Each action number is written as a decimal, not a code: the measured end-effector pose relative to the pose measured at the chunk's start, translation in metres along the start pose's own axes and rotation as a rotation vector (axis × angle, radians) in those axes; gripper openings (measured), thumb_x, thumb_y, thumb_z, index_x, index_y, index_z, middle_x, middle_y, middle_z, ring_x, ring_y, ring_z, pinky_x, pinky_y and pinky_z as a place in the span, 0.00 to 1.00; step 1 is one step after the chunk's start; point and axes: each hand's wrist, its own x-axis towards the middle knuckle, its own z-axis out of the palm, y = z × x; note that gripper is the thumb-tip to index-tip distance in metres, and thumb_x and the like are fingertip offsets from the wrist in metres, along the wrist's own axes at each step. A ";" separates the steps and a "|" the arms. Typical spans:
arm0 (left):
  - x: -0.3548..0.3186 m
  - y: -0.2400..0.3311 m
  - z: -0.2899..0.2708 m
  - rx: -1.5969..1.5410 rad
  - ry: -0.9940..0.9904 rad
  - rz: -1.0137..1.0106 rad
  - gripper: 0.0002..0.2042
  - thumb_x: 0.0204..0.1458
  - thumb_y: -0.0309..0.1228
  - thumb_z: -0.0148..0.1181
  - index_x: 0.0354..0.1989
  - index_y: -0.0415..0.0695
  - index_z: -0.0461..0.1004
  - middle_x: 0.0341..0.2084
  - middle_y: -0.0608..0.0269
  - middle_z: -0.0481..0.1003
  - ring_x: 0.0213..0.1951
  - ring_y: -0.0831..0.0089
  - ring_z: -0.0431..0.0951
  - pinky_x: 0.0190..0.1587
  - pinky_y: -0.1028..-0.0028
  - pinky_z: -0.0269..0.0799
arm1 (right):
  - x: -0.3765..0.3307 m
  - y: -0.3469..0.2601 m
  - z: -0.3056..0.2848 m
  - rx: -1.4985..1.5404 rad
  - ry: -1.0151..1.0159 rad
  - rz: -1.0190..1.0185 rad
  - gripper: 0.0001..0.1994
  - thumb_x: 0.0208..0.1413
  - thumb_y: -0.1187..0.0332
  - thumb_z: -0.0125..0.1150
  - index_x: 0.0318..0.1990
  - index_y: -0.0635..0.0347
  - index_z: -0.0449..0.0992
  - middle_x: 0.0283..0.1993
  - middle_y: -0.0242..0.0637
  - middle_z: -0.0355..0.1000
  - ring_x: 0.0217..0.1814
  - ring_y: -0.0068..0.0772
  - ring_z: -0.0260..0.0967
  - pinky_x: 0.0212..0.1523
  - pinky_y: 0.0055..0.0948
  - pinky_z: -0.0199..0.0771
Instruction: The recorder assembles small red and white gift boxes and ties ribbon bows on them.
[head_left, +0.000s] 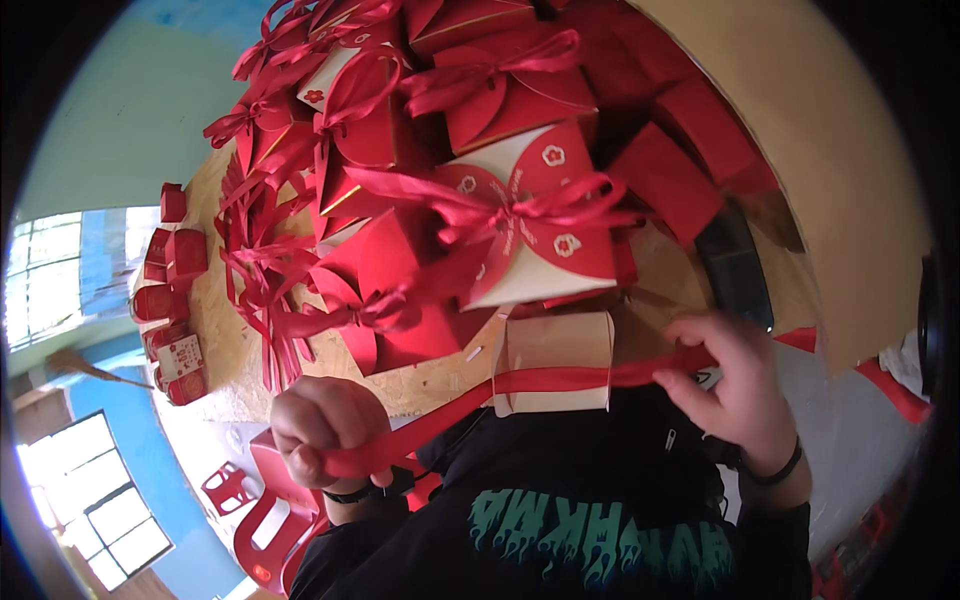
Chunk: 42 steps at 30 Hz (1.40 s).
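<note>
A red ribbon [432, 418] runs slantwise between my two hands, in front of my chest. My left hand [330, 428] is closed in a fist around one end of it. On the other side, my right hand [738, 382] has its thumb and fingers curled about the ribbon's other end. Between them, at the table's near edge, a small cream-coloured box [553, 342] shows its pale side, and the ribbon crosses its lower part. Just beyond it sits a red and white gift box [540, 262] tied with a red bow.
Several red gift boxes with bows [515, 95] are piled across the wooden table [405, 388]. A bundle of loose red ribbons [262, 250] lies at the left. Smaller red boxes [186, 256] line the far left edge. A dark phone [735, 262] lies at the right. Red chairs [275, 510] stand lower left.
</note>
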 end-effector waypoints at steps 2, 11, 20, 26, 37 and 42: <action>0.007 0.000 0.008 0.072 -0.041 0.046 0.20 0.64 0.42 0.59 0.23 0.50 0.58 0.20 0.69 0.66 0.12 0.80 0.63 0.15 0.78 0.59 | -0.003 -0.009 0.001 0.048 0.065 0.102 0.13 0.50 0.70 0.74 0.41 0.63 0.78 0.33 0.42 0.77 0.30 0.39 0.77 0.31 0.32 0.74; -0.029 -0.005 0.011 0.629 0.245 0.002 0.28 0.67 0.57 0.47 0.34 0.39 0.68 0.34 0.54 0.71 0.32 0.67 0.75 0.35 0.70 0.68 | -0.018 -0.034 0.009 0.119 0.189 0.171 0.11 0.53 0.76 0.69 0.42 0.63 0.77 0.27 0.37 0.75 0.27 0.28 0.73 0.30 0.26 0.69; -0.049 -0.028 -0.014 0.683 -0.313 -0.406 0.39 0.43 0.55 0.76 0.53 0.33 0.77 0.53 0.44 0.73 0.52 0.58 0.77 0.55 0.64 0.69 | -0.027 -0.031 0.000 0.299 -0.052 0.423 0.10 0.58 0.73 0.66 0.45 0.65 0.76 0.26 0.36 0.77 0.27 0.21 0.73 0.29 0.23 0.66; -0.039 -0.043 -0.008 0.297 -0.175 -0.197 0.32 0.42 0.41 0.80 0.52 0.34 0.76 0.62 0.39 0.66 0.57 0.51 0.73 0.62 0.57 0.66 | -0.013 -0.036 -0.001 0.364 -0.210 0.329 0.07 0.57 0.73 0.65 0.38 0.69 0.77 0.26 0.35 0.77 0.27 0.23 0.76 0.29 0.22 0.71; -0.011 -0.038 0.016 0.510 -0.311 -0.159 0.40 0.53 0.64 0.57 0.52 0.32 0.75 0.53 0.42 0.76 0.54 0.50 0.72 0.60 0.56 0.62 | -0.013 -0.020 -0.020 0.862 -0.376 0.283 0.07 0.63 0.72 0.61 0.43 0.67 0.76 0.33 0.30 0.76 0.34 0.17 0.71 0.36 0.20 0.70; 0.011 -0.056 0.044 0.510 -0.231 -0.217 0.30 0.60 0.48 0.50 0.56 0.30 0.72 0.56 0.41 0.74 0.52 0.52 0.73 0.62 0.60 0.60 | -0.003 -0.009 0.008 0.841 -0.156 0.216 0.08 0.61 0.71 0.64 0.43 0.66 0.75 0.39 0.35 0.75 0.39 0.24 0.73 0.38 0.26 0.71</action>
